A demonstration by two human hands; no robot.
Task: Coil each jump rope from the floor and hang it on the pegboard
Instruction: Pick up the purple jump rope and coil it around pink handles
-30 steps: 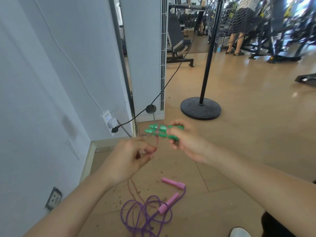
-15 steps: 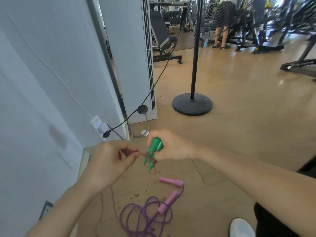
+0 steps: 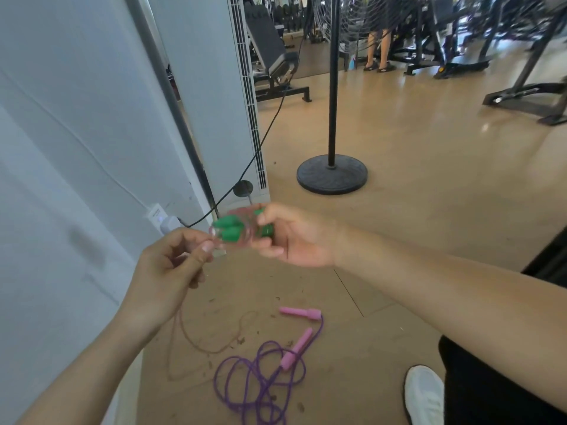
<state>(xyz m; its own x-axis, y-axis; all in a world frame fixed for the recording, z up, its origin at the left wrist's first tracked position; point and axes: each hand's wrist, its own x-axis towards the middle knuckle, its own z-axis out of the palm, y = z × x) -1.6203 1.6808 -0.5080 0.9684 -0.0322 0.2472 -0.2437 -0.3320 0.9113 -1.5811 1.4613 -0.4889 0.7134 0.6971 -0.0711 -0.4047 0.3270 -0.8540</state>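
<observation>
My right hand (image 3: 291, 237) grips the two green handles (image 3: 231, 230) of a jump rope, held side by side and pointing left. Its thin brownish cord (image 3: 211, 345) is looped around the handles in a blur. My left hand (image 3: 171, 271) pinches that cord just left of the handles. From there the cord hangs down and trails loosely over the floor. A second rope lies on the floor below my hands: a tangled purple cord (image 3: 257, 384) with two pink handles (image 3: 299, 312). No pegboard is in view.
A white wall (image 3: 70, 133) with a socket and plug (image 3: 162, 220) is close on the left. A black fan stand with a round base (image 3: 333, 176) stands ahead. Gym benches, machines and a person's legs (image 3: 379, 47) are farther back. My white shoe (image 3: 425, 394) is at bottom right.
The green handles have turned from pointing down to pointing left. The cord now wraps around them in a blur, and my left hand still pinches it. The view has swung slightly.
</observation>
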